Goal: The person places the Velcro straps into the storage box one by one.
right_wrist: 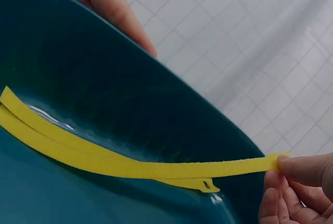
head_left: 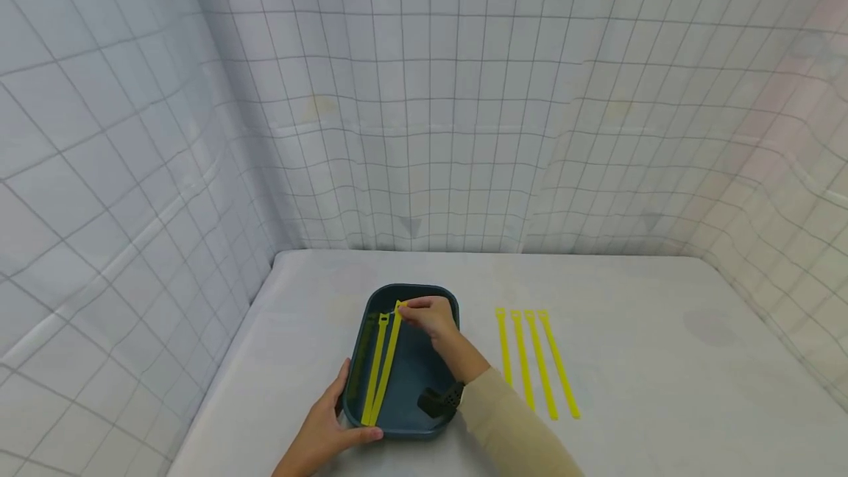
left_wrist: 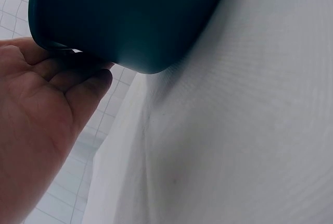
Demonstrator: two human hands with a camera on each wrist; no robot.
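Observation:
A dark teal tray [head_left: 414, 366] with rounded corners sits on the table. My left hand [head_left: 324, 422] holds its near left corner, thumb at the near side and fingers along the left wall. Inside the tray lies one yellow hook-and-loop cable tie [head_left: 375, 366], its slotted head toward the far end. My right hand [head_left: 432, 321] pinches a second yellow tie [right_wrist: 229, 168] near its head, between thumb and fingers. That end is raised near the tray's rim in the right wrist view, while the tail rests in the tray on the first tie.
Several more yellow ties [head_left: 538, 355] lie side by side on the white table [head_left: 636, 344], right of the tray. A black wrist device [head_left: 439, 401] on my right arm hangs over the tray's near right part. White gridded curtains [head_left: 424, 131] surround the table's back and sides.

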